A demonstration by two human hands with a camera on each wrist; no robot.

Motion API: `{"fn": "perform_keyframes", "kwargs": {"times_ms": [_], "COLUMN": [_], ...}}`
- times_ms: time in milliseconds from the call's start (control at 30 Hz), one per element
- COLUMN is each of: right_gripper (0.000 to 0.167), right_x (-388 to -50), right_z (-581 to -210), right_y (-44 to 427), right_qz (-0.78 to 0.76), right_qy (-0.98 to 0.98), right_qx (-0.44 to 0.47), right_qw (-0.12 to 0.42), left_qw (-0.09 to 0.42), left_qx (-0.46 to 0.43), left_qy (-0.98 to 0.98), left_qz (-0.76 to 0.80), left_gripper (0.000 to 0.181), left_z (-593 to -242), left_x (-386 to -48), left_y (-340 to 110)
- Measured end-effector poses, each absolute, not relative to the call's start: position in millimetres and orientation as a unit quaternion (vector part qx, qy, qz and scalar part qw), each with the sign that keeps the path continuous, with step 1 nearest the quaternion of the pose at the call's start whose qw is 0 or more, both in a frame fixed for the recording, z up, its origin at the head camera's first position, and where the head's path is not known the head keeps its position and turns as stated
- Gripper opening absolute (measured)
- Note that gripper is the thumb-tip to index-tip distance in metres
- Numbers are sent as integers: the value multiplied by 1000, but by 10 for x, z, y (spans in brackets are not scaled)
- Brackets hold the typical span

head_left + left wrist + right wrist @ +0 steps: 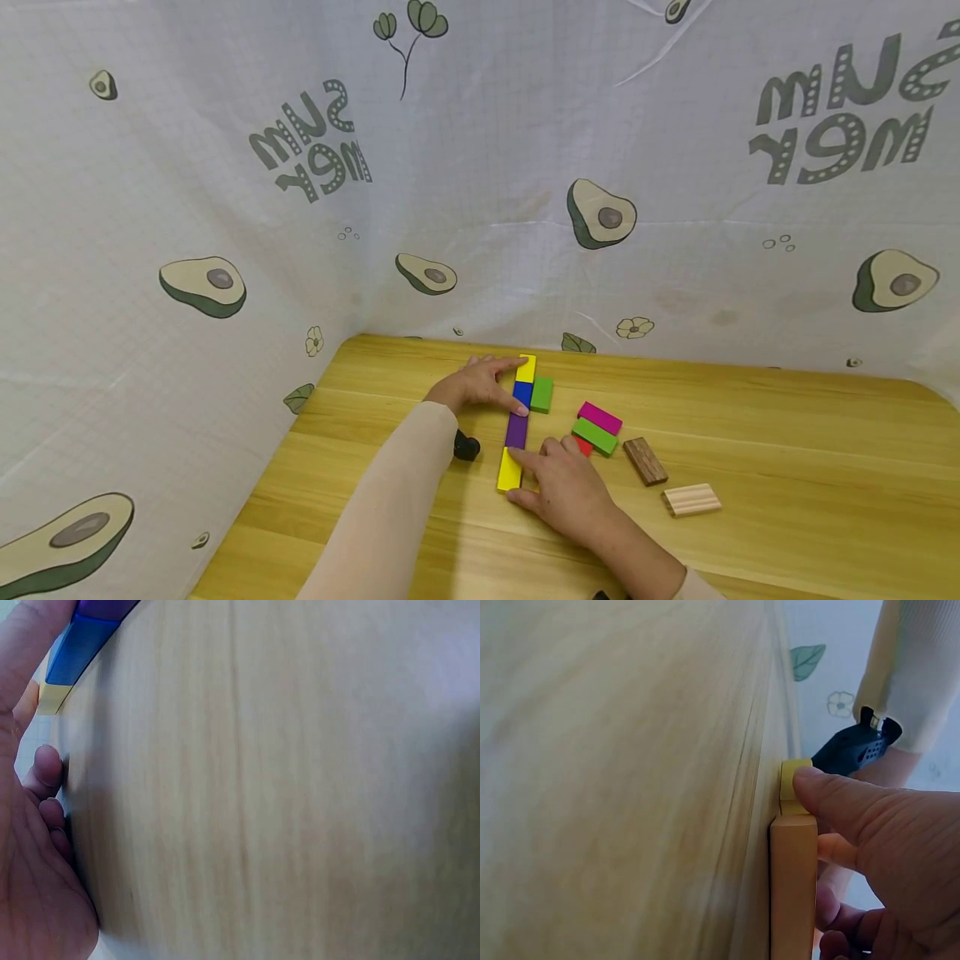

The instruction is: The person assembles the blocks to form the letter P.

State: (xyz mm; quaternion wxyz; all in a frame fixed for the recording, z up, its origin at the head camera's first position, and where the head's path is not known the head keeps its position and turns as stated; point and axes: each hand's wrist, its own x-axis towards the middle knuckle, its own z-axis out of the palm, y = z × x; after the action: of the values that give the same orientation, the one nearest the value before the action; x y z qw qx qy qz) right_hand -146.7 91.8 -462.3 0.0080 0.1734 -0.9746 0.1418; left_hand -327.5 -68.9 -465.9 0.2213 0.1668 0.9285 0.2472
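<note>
On the table [810, 467], one row ran near yellow [510, 472], purple [516, 432], blue [522, 394], far yellow [527, 369]. Left hand [476, 385]: fingers apart, index on far yellow, thumb at the blue-purple joint. Right hand [568, 490]: thumb and index spread along near yellow; couldn't tell if clamped. My read: wanted light, even end pressure, joints flush, no sideways shove. Green [542, 395], just beside blue, looked easy to knock.

Word "SUMMER" [831, 148], in mirror writing
It stands two times on the white cloth [487, 125], at left and at right, each time in two grey lines.
</note>
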Motion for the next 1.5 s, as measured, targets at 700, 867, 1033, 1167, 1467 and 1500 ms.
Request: {"fn": "perform_keyframes", "kwargs": {"times_ms": [700,867,1033,1167,1467,1500], "right_gripper": [55,55,56,56,56,56], "right_x": [-1468,-1464,-1460,-1445,-1429,-1430], "right_z": [-4641,-4650,-4645,-4634,-4623,-4623], "right_y": [941,947,955,960,956,955], "right_qz": [165,165,170,173,185,185], "right_qy": [-969,-969,-968,-968,-966,-966], "right_qx": [184,185,184,182,181,181], "right_qw": [7,9,3,-6,-13,-13], "left_qw": [217,215,213,204,197,196], "left_qx": [178,176,182,193,194,195], "left_qy": [928,930,931,933,936,936], "left_qz": [245,240,236,224,218,216], "left_gripper": [98,97,96,95,95,95], "left_z": [-4674,-4671,-4635,-4640,-4635,-4632], "left_x": [-3286,-3272,-3229,-3213,-3185,-3186], "left_y": [-704,-703,-698,-696,-715,-718]}}
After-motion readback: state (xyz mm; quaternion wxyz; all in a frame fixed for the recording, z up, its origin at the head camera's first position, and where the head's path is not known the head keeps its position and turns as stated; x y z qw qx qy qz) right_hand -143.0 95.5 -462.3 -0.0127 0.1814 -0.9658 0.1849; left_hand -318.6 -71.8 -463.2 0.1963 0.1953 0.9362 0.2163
